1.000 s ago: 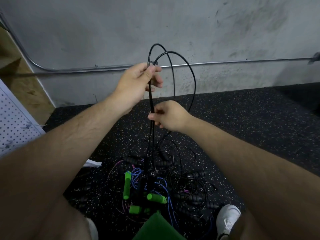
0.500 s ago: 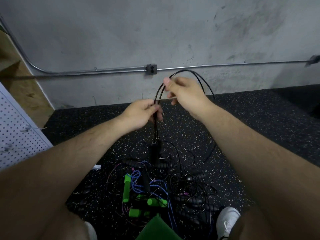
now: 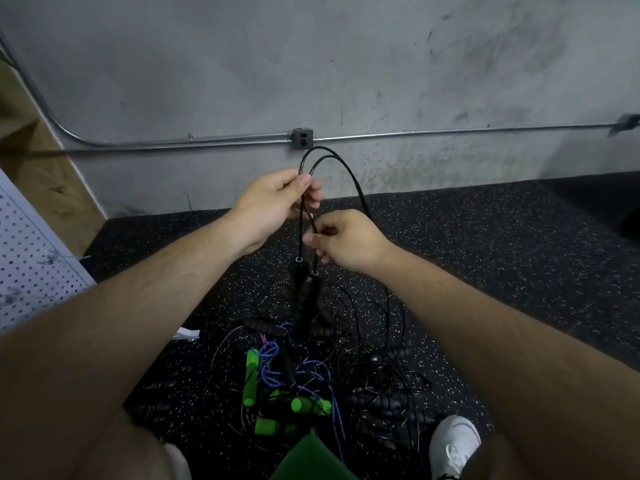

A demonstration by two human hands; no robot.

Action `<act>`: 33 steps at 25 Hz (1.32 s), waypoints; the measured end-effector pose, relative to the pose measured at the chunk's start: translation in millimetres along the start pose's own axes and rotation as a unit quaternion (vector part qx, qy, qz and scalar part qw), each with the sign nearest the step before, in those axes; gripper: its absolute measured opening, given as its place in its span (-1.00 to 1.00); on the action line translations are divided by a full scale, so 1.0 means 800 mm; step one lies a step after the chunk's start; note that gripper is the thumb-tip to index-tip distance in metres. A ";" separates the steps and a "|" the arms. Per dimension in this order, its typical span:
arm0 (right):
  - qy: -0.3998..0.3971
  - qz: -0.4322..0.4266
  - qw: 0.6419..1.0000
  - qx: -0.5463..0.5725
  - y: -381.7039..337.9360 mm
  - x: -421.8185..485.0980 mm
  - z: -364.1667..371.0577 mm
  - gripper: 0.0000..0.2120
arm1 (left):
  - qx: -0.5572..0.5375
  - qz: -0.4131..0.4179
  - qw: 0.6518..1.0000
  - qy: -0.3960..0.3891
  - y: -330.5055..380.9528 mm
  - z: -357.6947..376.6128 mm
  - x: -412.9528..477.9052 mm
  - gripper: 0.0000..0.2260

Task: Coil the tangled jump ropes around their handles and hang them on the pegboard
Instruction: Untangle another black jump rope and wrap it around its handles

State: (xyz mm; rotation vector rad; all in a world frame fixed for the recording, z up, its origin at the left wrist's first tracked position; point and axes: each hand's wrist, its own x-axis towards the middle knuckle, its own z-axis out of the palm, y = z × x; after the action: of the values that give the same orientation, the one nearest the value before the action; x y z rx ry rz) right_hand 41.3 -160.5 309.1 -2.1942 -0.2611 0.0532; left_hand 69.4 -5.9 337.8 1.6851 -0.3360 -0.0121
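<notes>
- Left grip (image 3: pixel 273 204) pinches two strands of the black rope (image 3: pixel 349 171) between thumb and fingers, just under the top of its loop.
- Right grip (image 3: pixel 346 242), just below and beside it, is curled round the same strands.
- Two black handles (image 3: pixel 304 294) hang side by side right under the right grip (a metal ring tops each).
- Loop arches above both grips and drops behind the right one.
- Tangled pile (image 3: pixel 363 375) lies on the floor (image 3: pixel 502 258) well below the grips, with green handles (image 3: pixel 250 382) and blue cord (image 3: pixel 268 372) in it.
- Pegboard (image 3: pixel 31 265) stands far to the left of the left grip.
</notes>
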 end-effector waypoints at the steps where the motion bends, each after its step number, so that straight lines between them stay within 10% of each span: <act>1: -0.011 -0.002 1.000 0.018 -0.004 -0.001 0.003 -0.86 | -0.044 -0.012 0.999 0.004 0.000 -0.001 -0.003 -0.80; 5: 0.002 -0.003 0.999 0.042 -0.014 0.002 0.018 -0.83 | -0.163 -0.052 0.985 0.022 0.004 -0.001 -0.010 -0.80; 12: 0.017 0.010 0.998 0.060 -0.037 0.014 -0.008 -0.77 | 0.116 -0.073 0.984 -0.115 -0.030 -0.039 -0.021 -0.61; 21: 0.002 0.080 0.985 0.152 -0.027 0.038 -0.020 -0.76 | 0.124 -0.080 0.968 -0.203 -0.071 -0.033 -0.016 -0.70; 25: 0.013 0.112 0.972 0.206 -0.017 0.046 -0.021 -0.75 | 0.185 -0.063 0.965 -0.173 -0.080 -0.027 -0.015 -0.48; 33: 0.007 0.113 0.992 0.049 -0.008 0.018 -0.029 -0.78 | 0.269 -0.080 0.958 -0.064 -0.051 -0.017 -0.030 -0.79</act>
State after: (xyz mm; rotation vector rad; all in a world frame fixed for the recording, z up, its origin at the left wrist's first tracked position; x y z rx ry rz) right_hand 57.1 -172.2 329.0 -2.1156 -0.0016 0.1735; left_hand 58.2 17.1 295.4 2.2560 -0.3161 -0.1644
